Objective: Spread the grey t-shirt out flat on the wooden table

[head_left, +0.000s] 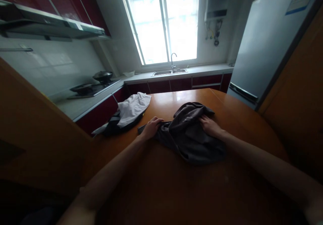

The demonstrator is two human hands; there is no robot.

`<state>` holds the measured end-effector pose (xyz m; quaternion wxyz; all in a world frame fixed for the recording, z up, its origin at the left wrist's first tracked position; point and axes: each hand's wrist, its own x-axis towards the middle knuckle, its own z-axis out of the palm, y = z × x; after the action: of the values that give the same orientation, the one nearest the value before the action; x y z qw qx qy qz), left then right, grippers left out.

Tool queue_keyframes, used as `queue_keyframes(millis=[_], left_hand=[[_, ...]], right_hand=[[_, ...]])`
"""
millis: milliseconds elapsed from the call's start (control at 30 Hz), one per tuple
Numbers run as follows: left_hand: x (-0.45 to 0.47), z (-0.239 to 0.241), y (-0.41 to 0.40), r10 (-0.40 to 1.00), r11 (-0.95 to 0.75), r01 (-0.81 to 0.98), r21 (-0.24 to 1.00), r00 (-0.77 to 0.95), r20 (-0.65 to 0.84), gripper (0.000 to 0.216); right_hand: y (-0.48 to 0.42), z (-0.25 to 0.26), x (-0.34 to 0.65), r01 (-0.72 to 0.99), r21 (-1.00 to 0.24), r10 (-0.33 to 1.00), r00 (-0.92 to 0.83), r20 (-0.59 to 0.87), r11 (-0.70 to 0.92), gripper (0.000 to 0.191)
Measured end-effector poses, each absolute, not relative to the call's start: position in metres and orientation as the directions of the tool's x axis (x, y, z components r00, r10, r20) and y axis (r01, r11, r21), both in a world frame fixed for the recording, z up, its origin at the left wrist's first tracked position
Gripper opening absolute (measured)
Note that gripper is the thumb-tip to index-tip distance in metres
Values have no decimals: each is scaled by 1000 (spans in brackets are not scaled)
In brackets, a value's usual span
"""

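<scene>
The dark grey cloth (195, 142) lies bunched — crumpled; white-flecked on top.

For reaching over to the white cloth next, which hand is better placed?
Likely the left hand: it touches the dark garment on the side nearer the white cloth, while the right hand is at the garment's other side.

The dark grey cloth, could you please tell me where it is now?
In the head view, the dark grey cloth lies bunched on the wooden table, just right of centre, with the left hand and the right hand both on it.
</scene>
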<state>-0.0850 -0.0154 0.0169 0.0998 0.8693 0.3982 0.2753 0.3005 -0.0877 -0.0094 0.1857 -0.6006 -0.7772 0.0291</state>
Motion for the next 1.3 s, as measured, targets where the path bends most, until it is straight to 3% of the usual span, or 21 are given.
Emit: queue_keyframes(millis=[167, 233, 300, 400, 500, 567, 633, 767, 867, 967, 1067, 1133, 1233, 1300], left_hand=[[-60, 17, 10, 812, -524, 757, 390, 305, 498, 23], [-61, 16, 18, 813, -530, 750, 395, 318, 488, 22], [-68, 14, 26, 808, -573, 711, 408, 405, 428, 23], [-83, 8, 39, 823, -568, 703, 429, 471, 319, 33], [-90, 4, 47, 879, -475, 772, 422, 399, 259, 47], [-89, 3, 47, 894, -445, 795, 411, 372, 249, 52], [-88, 1, 43, 896, -438, 807, 395, 359, 261, 53], [-85, -1, 32, 916, -387, 849, 360, 310, 254, 48], [-85, 1, 31, 927, -348, 859, 376, 257, 272, 45], [-87, 8, 42, 935, -351, 789, 505, 262, 241, 52], [-91, 20, 59, 951, -307, 707, 636, 250, 181, 52], [-94, 28, 67, 960, -274, 698, 662, 234, 151, 46], [-97, 38, 64, 961, -256, 700, 667, 259, 97, 42], [-98, 45, 55, 956, -256, 692, 675, 284, 72, 44]], right_hand=[[-51, 12, 305, 943, -296, 965, -79, 251, 154, 49], [-55, 16, 294, 955, -287, 954, 11, 300, 79, 45], [-69, 15, 279, 963, -251, 940, -5, 342, 96, 39], [-94, 10, 257, 969, -177, 950, -117, 289, 173, 34], [-105, 8, 248, 969, -195, 965, -101, 242, 150, 21], [-102, 10, 256, 944, -309, 964, -31, 264, 115, 16], [-95, 14, 276, 865, -497, 950, 88, 299, 76, 16], [-93, 18, 350, 532, -847, 804, 509, 309, -11, 16], [-110, 10, 408, 355, -926, 609, 765, 209, -128, 18], [-136, 1, 439, 275, -933, 451, 880, 146, -234, 25], [-159, 2, 426, 488, -850, 443, 818, 366, -199, 39], [-172, 8, 393, 708, -701, 535, 628, 566, -90, 39], [-191, 14, 321, 811, -559, 817, 201, 541, 171, 28], [-201, 14, 274, 829, -477, 883, -41, 468, 292, 30]])
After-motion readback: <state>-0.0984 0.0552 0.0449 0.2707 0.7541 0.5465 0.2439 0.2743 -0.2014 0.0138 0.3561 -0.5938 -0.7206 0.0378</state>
